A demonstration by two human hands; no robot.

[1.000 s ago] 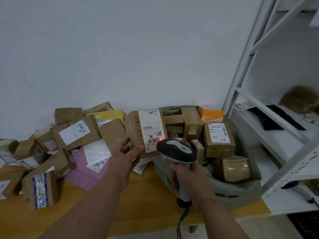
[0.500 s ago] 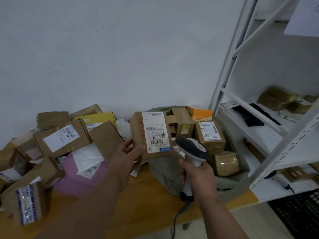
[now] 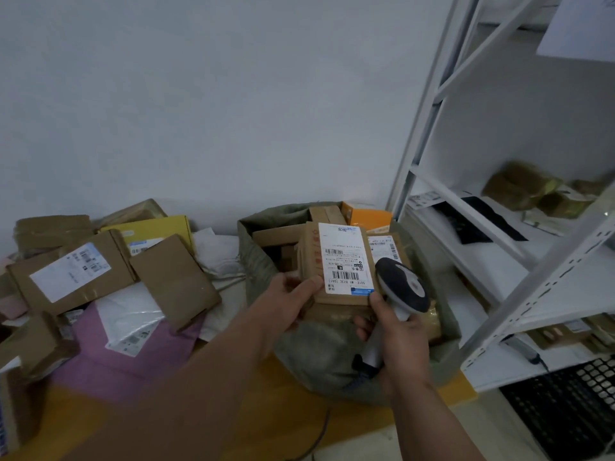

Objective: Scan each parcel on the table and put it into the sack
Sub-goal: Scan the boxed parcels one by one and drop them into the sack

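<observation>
Leftmost, a heap of parcels (image 3: pixel 109 274) lies on the table (image 3: pixel 273 424), well apart from both hands: brown cartons, a yellow box and a pink mailer, none of them in the sack yet.

Next comes the left hand (image 3: pixel 286 304), thumb curled over the near left edge of the box (image 3: pixel 336 271) and fingers hidden beneath it, so it grips the box from its lower left corner. From that grip the box runs up and to the right. Its long axis points away from the person, label face up, and it looks nearly level. It is held above the open mouth of the sack (image 3: pixel 259 257), over the cartons already inside; whether its underside touches them cannot be told.

Further right, the right hand (image 3: pixel 396 334) is wrapped round the handle of the scanner (image 3: pixel 402 287), whose head sits just beside the box's near right corner. That thumb appears to touch the corner.

Judging by this, the drop turns on the box already being over the sack: the left hand is the one carrying it and need only lower and let go. The scanner head is close enough to get in the way, and the sack looks nearly full.

At the far right stands a white shelf (image 3: pixel 532 294).
</observation>
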